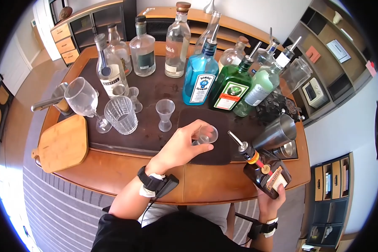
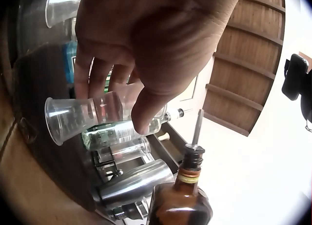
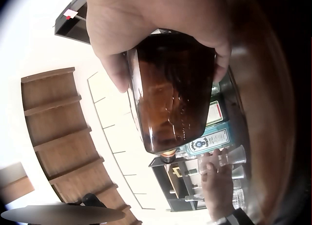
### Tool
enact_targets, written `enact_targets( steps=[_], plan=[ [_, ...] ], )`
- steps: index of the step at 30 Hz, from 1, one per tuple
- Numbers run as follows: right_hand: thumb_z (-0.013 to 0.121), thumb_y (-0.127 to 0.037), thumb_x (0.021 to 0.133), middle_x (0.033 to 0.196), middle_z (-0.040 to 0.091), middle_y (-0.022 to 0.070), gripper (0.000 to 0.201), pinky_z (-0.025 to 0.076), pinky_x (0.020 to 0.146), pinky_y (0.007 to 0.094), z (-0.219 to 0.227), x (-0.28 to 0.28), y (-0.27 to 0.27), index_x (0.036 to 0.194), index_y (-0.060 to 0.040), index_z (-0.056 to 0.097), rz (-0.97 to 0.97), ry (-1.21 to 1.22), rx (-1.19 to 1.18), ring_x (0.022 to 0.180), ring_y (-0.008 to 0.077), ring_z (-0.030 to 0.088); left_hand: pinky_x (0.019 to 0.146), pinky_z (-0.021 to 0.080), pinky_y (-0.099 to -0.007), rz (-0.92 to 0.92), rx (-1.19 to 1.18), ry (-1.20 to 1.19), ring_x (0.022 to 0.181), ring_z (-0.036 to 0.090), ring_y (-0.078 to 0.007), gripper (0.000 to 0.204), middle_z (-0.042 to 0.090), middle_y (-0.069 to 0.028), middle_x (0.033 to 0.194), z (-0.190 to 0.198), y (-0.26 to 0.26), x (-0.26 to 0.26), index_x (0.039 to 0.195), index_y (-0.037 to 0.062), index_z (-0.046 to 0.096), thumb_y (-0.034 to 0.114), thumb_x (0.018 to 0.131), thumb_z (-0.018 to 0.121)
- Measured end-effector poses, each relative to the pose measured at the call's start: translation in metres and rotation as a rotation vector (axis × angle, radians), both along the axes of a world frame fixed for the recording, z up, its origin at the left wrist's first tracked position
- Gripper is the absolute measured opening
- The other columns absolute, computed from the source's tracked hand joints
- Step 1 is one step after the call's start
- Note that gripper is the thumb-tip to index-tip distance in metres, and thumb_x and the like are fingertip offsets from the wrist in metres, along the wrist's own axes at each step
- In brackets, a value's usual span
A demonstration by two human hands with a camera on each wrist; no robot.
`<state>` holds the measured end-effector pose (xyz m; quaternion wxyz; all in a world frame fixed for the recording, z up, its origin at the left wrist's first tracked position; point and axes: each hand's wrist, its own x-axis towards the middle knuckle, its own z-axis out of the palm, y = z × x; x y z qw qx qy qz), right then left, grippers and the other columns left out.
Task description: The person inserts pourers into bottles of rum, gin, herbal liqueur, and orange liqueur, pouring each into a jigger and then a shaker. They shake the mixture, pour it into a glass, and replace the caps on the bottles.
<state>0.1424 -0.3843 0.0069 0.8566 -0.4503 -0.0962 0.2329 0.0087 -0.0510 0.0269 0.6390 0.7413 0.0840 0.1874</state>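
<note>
My left hand (image 1: 178,140) holds a clear double-ended jigger (image 1: 208,135) over the dark mat near the table's front edge. Thumb and fingers pinch its narrow middle, as the left wrist view shows, and both cups look empty. With my right hand (image 1: 271,204) I grip a brown square Cointreau bottle (image 1: 277,168) low on its body. It tilts toward the left hand, its metal pour spout (image 1: 235,137) to the right of the jigger. Dark liquid shows through the brown glass (image 3: 170,98) in the right wrist view. A second clear jigger (image 1: 165,115) stands upright behind my left hand.
Several bottles line the back, among them a blue Bombay Sapphire (image 1: 199,80) and a green Jägermeister (image 1: 233,88). A metal shaker tin (image 1: 277,130) leans at right. At left are a cut-glass tumbler (image 1: 122,115), a tilted wine glass (image 1: 80,97) and a wooden board (image 1: 65,145).
</note>
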Motion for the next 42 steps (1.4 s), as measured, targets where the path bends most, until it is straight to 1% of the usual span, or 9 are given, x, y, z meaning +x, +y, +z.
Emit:
enact_targets(
  steps=[3,13,24,27,30,31,35,38,42],
  plan=[
    [0.074,-0.044,0.085,0.149,0.052,0.0134,0.084,0.039,0.117,0.0556,-0.009,0.011,-0.012,0.152,-0.0055,0.042,0.0,-0.085,-0.102,0.138,0.0331,0.051,0.1,0.053,-0.0354,0.015,0.048,-0.007,0.108,0.068,-0.017,0.041,0.071,-0.0069,0.113,-0.002,0.0,0.0,0.123,0.0026,0.061,0.005,0.087,0.08],
    [0.076,-0.039,0.086,0.148,0.053,0.0145,0.083,0.038,0.12,0.049,0.005,0.016,-0.017,0.151,-0.0005,0.042,-0.037,-0.099,-0.134,0.138,0.0314,0.051,0.098,0.054,-0.0359,0.037,0.073,0.018,0.109,0.069,-0.0182,0.045,0.072,-0.0069,0.114,-0.004,0.001,0.001,0.125,0.0035,0.062,0.008,0.086,0.082],
    [0.077,-0.035,0.086,0.147,0.055,0.0151,0.081,0.039,0.119,0.0486,0.018,0.019,-0.021,0.15,0.0004,0.043,-0.001,-0.133,-0.18,0.137,0.0321,0.053,0.099,0.053,-0.0355,0.037,0.049,0.05,0.11,0.069,-0.0177,0.045,0.072,-0.0062,0.115,-0.003,0.001,0.001,0.126,0.0043,0.062,0.007,0.085,0.083],
    [0.076,-0.034,0.086,0.147,0.055,0.0145,0.08,0.039,0.118,0.0489,0.02,0.017,-0.02,0.15,0.0,0.044,-0.001,-0.125,-0.176,0.137,0.032,0.053,0.082,0.054,-0.0364,0.078,0.05,-0.046,0.083,0.059,-0.0196,0.044,0.073,-0.0075,0.103,-0.013,0.0,0.003,0.121,0.0064,0.063,0.014,0.083,0.083],
    [0.076,-0.032,0.086,0.147,0.056,0.0137,0.078,0.039,0.118,0.0488,0.022,0.013,-0.015,0.15,-0.0008,0.045,-0.03,-0.124,-0.163,0.136,0.0316,0.054,0.081,0.054,-0.0372,0.085,0.078,-0.08,0.083,0.06,-0.0195,0.044,0.073,-0.0077,0.103,-0.012,0.0,0.003,0.121,0.0063,0.063,0.013,0.083,0.083],
    [0.076,-0.031,0.085,0.147,0.056,0.0134,0.077,0.038,0.119,0.0483,0.022,0.013,-0.015,0.15,-0.0011,0.045,-0.046,-0.11,-0.164,0.136,0.0309,0.054,0.084,0.054,-0.0366,0.081,0.043,-0.034,0.087,0.064,-0.0197,0.042,0.073,-0.0083,0.104,-0.009,-0.001,0.002,0.12,0.0064,0.063,0.012,0.083,0.083],
    [0.074,-0.03,0.086,0.141,0.06,0.016,0.071,0.042,0.113,0.0478,0.028,0.005,-0.003,0.145,0.0007,0.048,-0.071,-0.113,-0.128,0.131,0.0321,0.057,0.093,0.054,-0.0367,0.064,0.016,-0.011,0.1,0.07,-0.0209,0.04,0.073,-0.0099,0.104,-0.008,-0.001,0.002,0.12,0.0066,0.064,0.01,0.084,0.082],
    [0.075,-0.031,0.086,0.145,0.058,0.0137,0.075,0.04,0.117,0.0474,0.028,0.008,-0.008,0.148,-0.0013,0.047,-0.031,-0.111,-0.141,0.134,0.0303,0.056,0.093,0.054,-0.037,0.065,0.026,-0.037,0.099,0.07,-0.0212,0.04,0.073,-0.0101,0.105,-0.007,-0.002,0.002,0.12,0.0067,0.064,0.01,0.084,0.082],
    [0.077,-0.033,0.085,0.146,0.057,0.0146,0.078,0.041,0.116,0.0476,0.032,0.01,-0.012,0.149,-0.0008,0.046,-0.031,-0.131,-0.17,0.133,0.0304,0.056,0.093,0.053,-0.0366,0.061,0.02,-0.04,0.099,0.07,-0.0214,0.041,0.073,-0.0102,0.106,-0.008,-0.001,0.002,0.121,0.0066,0.064,0.009,0.084,0.082]
  ],
)
